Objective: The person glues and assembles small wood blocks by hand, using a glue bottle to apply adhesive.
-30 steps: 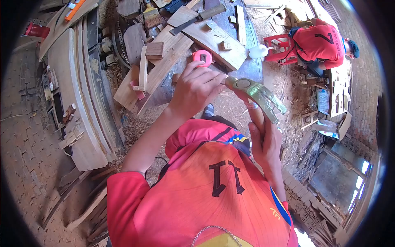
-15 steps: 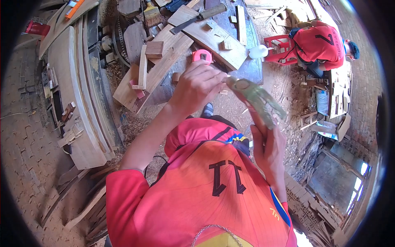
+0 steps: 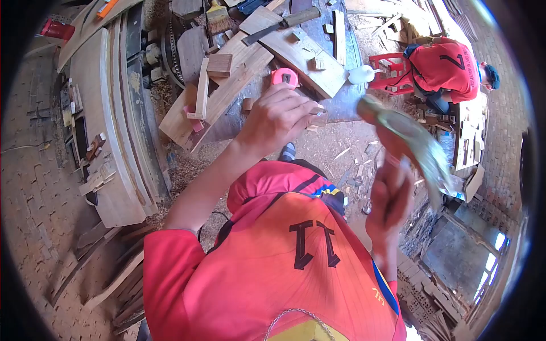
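My left hand (image 3: pixel 276 118) is closed over the near edge of the bench. A small pale-tipped piece (image 3: pixel 317 111) sticks out from its fingers; the rest is hidden in the grip. My right hand (image 3: pixel 389 202), blurred by motion, is wrapped round the handle of a hammer with a worn green head (image 3: pixel 412 136). The hammer is in the air to the right, apart from my left hand. Just beyond my left knuckles is a pink tape measure (image 3: pixel 284 78).
Boards (image 3: pixel 296 51), a saw-like tool (image 3: pixel 281 25), wood blocks (image 3: pixel 219 65), a brush (image 3: pixel 218 20) and a white bottle (image 3: pixel 362 74) lie on the bench. A stack of curved planks (image 3: pixel 108 131) stands left. A seated person (image 3: pixel 446 65) works at the upper right.
The hammer has swung away to the right from beside my left fingers, and my right hand has moved right with it. My left hand has kept its grip.
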### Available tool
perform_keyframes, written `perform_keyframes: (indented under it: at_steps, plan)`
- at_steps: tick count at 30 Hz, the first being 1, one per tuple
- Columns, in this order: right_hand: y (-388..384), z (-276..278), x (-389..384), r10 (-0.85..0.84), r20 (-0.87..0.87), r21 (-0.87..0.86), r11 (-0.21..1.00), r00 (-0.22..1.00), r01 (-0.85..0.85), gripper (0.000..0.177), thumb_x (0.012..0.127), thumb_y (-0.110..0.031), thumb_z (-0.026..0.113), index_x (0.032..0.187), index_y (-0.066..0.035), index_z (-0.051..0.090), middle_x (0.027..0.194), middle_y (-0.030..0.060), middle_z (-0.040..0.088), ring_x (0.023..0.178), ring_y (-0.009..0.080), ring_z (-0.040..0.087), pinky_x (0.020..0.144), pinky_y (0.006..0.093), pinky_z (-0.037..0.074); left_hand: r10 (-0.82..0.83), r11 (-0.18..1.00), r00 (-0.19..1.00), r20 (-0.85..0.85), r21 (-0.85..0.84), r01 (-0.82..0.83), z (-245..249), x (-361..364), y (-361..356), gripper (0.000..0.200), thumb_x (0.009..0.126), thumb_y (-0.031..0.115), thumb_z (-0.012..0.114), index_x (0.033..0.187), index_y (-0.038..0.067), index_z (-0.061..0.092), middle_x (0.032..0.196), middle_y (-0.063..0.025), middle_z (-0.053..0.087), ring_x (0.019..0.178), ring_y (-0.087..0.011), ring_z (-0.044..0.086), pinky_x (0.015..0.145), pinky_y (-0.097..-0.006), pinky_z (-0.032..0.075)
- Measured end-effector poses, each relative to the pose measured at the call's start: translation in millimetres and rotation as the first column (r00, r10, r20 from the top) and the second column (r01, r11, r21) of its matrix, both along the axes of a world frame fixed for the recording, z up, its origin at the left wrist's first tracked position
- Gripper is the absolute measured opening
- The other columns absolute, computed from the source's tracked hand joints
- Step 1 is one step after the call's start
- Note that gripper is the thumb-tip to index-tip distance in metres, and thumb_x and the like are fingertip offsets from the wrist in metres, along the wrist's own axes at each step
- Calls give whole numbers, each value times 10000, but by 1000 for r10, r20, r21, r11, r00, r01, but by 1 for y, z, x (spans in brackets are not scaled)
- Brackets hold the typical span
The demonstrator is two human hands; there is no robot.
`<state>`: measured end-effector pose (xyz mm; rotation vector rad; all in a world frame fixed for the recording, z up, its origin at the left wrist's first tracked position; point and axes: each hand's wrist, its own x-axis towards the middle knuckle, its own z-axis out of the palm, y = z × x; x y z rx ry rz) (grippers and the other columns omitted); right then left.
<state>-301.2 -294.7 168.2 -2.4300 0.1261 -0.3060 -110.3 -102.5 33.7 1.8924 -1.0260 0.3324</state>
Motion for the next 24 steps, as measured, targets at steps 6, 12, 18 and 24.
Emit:
perform_keyframes:
  at_steps: [6,12,18,24]
  plan:
    - [0,-16,14,174,20,-337,928,985,-157,478,966,-100,712,1390,31,534,987,186,709,827,400,700,705,429,536,15,1000,1000,15,-10,-15,2,0,-2,207,853,137,806,1037,52,760,935,-72,738,935,-290,706,964,-448,543]
    - [16,5,10,-34,-15,-102,994,999,33,417,1030,-129,623,1408,17,528,1095,165,694,851,286,657,714,360,521,4,1000,1000,-12,-22,-4,-1,-1,0,214,844,121,807,1042,55,757,938,-67,744,931,-275,715,956,-452,549]
    - [6,-13,-2,-8,-34,-66,998,999,6,433,1051,-142,593,1433,29,479,1076,113,677,806,208,610,677,346,494,6,1000,1000,-23,-20,-6,1,-2,0,215,818,82,809,1025,53,756,944,-69,744,939,-268,720,982,-447,546]
    - [24,9,22,-1,-188,-158,987,982,-29,343,984,-80,678,1310,15,625,1270,198,703,1098,390,722,912,411,558,9,1000,1000,18,-17,-9,4,0,1,206,804,66,808,1005,58,760,942,-73,742,937,-259,722,994,-449,536]
